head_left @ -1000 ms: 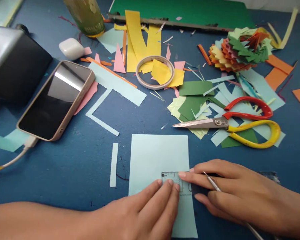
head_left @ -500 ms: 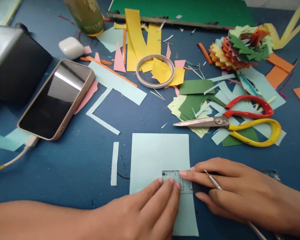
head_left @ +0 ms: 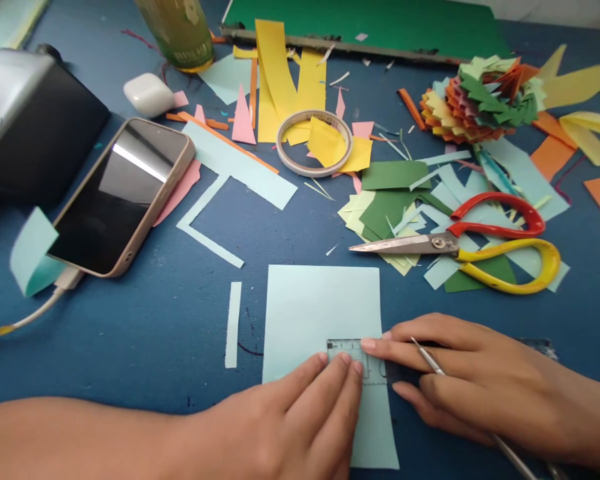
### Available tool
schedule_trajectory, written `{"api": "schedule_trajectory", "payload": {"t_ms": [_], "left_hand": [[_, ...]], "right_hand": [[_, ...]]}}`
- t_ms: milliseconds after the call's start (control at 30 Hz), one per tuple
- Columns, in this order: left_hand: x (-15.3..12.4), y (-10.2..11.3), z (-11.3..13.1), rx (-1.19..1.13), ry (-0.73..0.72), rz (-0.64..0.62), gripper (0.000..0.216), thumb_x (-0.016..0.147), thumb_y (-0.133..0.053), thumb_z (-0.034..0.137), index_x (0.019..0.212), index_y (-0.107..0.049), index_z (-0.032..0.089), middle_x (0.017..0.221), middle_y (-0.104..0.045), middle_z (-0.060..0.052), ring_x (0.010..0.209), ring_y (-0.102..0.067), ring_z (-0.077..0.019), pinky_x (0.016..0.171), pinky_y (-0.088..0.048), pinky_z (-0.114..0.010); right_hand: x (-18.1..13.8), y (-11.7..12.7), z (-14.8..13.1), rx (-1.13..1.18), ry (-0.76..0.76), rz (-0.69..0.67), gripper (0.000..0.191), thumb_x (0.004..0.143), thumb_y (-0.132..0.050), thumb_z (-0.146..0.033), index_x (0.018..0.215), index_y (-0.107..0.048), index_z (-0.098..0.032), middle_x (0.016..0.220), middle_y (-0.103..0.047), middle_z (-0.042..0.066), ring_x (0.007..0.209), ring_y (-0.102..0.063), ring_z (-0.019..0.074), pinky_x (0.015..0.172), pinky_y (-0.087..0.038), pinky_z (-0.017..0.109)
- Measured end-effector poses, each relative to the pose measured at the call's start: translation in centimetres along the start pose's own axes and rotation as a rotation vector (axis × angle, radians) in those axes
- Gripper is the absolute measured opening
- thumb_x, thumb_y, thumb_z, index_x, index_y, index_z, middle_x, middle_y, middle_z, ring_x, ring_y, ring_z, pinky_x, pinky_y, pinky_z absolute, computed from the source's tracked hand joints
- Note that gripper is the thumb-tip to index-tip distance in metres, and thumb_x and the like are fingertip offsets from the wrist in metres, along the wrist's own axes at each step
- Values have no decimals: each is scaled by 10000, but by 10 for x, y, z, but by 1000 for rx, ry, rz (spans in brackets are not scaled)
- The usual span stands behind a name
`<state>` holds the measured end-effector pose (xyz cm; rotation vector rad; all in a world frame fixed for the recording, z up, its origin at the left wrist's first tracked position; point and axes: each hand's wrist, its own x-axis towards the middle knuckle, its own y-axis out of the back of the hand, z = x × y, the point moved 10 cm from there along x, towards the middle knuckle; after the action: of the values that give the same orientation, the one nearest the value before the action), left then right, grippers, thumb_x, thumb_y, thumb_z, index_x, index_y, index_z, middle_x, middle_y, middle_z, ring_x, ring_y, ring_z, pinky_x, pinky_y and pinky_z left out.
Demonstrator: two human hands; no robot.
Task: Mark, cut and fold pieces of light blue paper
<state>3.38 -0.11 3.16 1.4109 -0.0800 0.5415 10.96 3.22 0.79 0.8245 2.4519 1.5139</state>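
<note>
A light blue sheet of paper (head_left: 325, 300) lies on the table before me, with a clear ruler (head_left: 347, 348) across its lower part. My left hand (head_left: 305, 413) rests flat on the ruler and the sheet, fingers stretched out. From the right, my right hand (head_left: 460, 383) touches the ruler's upper edge with a fingertip. Between the fingers of that hand sits a slim metal tool with a pointed tip (head_left: 427, 355); its shaft comes out below the palm. Most of the ruler is hidden under both hands.
Red-and-yellow-handled scissors (head_left: 435, 243) lie on paper scraps beyond my right hand. A tape roll (head_left: 315, 172), a phone (head_left: 125, 193) with its cable, a white case (head_left: 149, 95), a bottle (head_left: 180, 40) and a folded-paper ring (head_left: 480, 100) stand farther back.
The light blue strip by the phone has curled up over its corner. Yellow strips at the far right have swung down and spread. Both hands keep their places on the ruler; the view shifts slightly.
</note>
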Motion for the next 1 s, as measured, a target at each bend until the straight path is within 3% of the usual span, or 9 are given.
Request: {"api": "schedule_trajectory", "payload": {"t_ms": [300,500,633,767,867,933,1000], "left_hand": [[0,-3,1,7,0,-16,285,880,-414,145,1006,-659,73,1092,-654,-103,1011,-608,-234,883,-510,-311],[5,-3,-4,-28,-21,-168,298,885,-400,141,1044,-644,81,1142,-627,-104,1052,-588,-225,912,-496,-303],[7,4,-3,-12,-18,-110,295,876,-397,118,1023,-650,79,1117,-641,-107,1033,-596,-238,909,-495,-320],[10,0,0,1,-19,-100,329,870,-371,81,1084,-621,80,1035,-674,-82,957,-626,-231,899,-494,-334],[13,-1,-1,13,-3,-72,336,863,-353,61,1010,-655,64,979,-686,-88,895,-644,-230,877,-505,-325],[14,-2,-1,39,2,-72,327,865,-357,79,968,-667,54,1028,-671,-111,895,-643,-240,876,-507,-332],[12,-4,4,81,-36,-96,315,871,-376,124,1015,-646,46,1111,-636,-135,927,-633,-253,875,-508,-343]], "right_hand": [[-1,-1,-2,-31,19,11,152,838,-528,-106,706,-567,-170,1188,-598,24,1036,-523,166,924,-438,293],[0,0,-4,-34,16,13,152,839,-529,-106,711,-569,-177,1186,-600,20,1046,-520,162,921,-441,281],[3,8,1,78,-9,29,198,881,-496,-187,688,-541,-185,1127,-642,51,1005,-552,173,892,-455,288],[4,23,22,412,-151,109,384,939,-267,-447,795,-529,-207,1061,-672,58,911,-589,165,823,-480,271],[4,31,39,642,-304,200,525,911,-176,-543,906,-602,-237,800,-686,18,699,-604,151,657,-499,255],[6,33,44,686,-371,226,636,881,-143,-598,888,-670,-241,662,-615,13,577,-567,137,539,-463,245],[12,30,43,650,-404,194,640,910,-156,-553,827,-694,-215,657,-583,22,563,-549,123,518,-430,238]]}}
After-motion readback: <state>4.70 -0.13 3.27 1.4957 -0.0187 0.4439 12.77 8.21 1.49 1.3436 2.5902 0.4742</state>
